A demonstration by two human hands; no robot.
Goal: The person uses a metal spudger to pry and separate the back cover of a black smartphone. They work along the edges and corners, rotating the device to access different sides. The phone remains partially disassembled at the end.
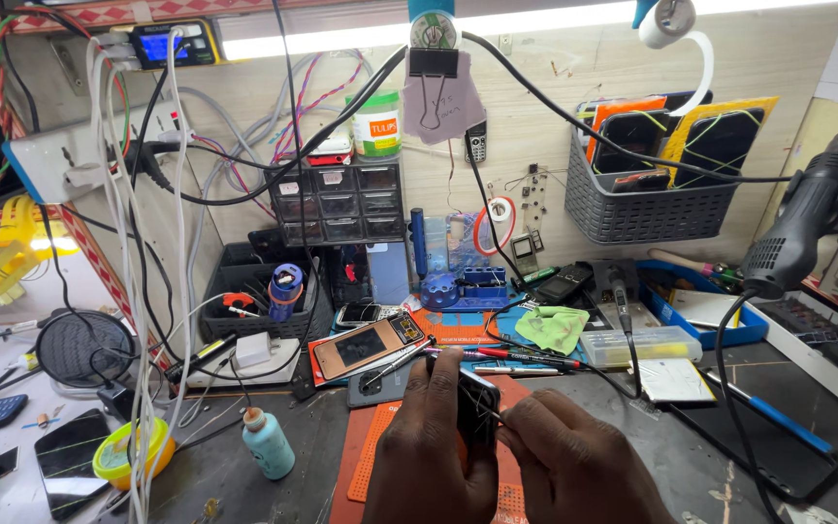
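The dark, cluttered workbench [244, 466] fills the view, with an orange silicone work mat [366, 466] laid at its near edge and both hands working over it. On the back wall hangs a grey slatted plastic basket [647, 209] holding phones with cracked screens, and to its left sits a small dark cabinet of tiny drawers [338, 204]; a grey hot-air handpiece [797, 228] rests in its stand on the right. Behind the hands lies an opened phone with a copper-coloured back [369, 346], near a crumpled green cloth [555, 328] and a clear plastic parts box [640, 344]; a small teal squeeze bottle [269, 444] stands to the left of the mat. The left hand [424, 451] has its fingers wrapped round a small black phone-like device [475, 412], holding it upright on edge above the mat. The right hand [574, 466] pinches a thin metal tool [490, 415], probably tweezers or a probe, its tip touching the device's side. I judge the work to be partway through: the device is in hand and being probed, though whether its casing is open or any part has come off cannot be told, since the fingers hide most of it. No loose parts from it show on the mat.
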